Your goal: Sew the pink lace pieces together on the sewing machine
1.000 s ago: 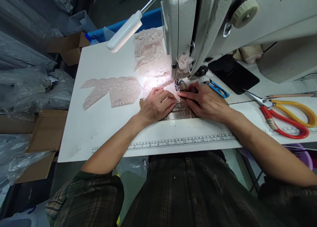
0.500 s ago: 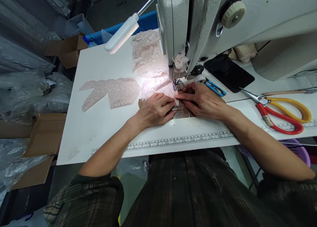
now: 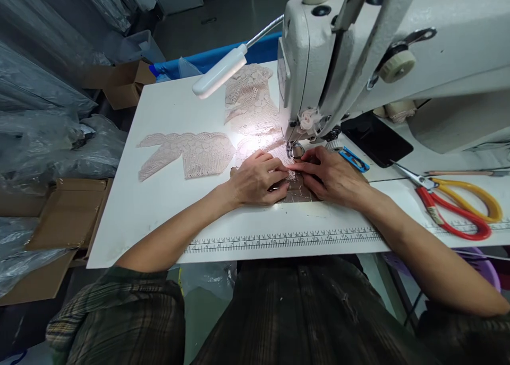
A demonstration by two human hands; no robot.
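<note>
Pale pink lace fabric (image 3: pixel 263 144) lies under the presser foot (image 3: pixel 295 151) of a sewing machine (image 3: pixel 306 62), brightly lit. Just in front of the foot, my left hand (image 3: pixel 261 180) has its fingers bent and closed at the lace's near edge. My right hand (image 3: pixel 332 178) meets it from the other side, index finger stretched toward the left fingertips and closed on the same edge. The exact grip is partly hidden. Below the fingers shows a brown, scratched plate (image 3: pixel 298 192). A cut lace piece (image 3: pixel 207 155) lies flat to the left.
A white lamp (image 3: pixel 220 71) hangs over the table (image 3: pixel 159 211). To the right are a blue thread snipper (image 3: pixel 354 159), a black phone (image 3: pixel 376 138), scissors (image 3: pixel 454 200) with red and yellow handles, and a pencil (image 3: pixel 462 172). A ruler strip (image 3: pixel 279 241) runs along the front edge. Cardboard boxes (image 3: pixel 67 213) stand at left.
The camera view has shifted, so the table and machine appear further right and lower. Both hands stay at the lace before the presser foot, their fingertips now closer together.
</note>
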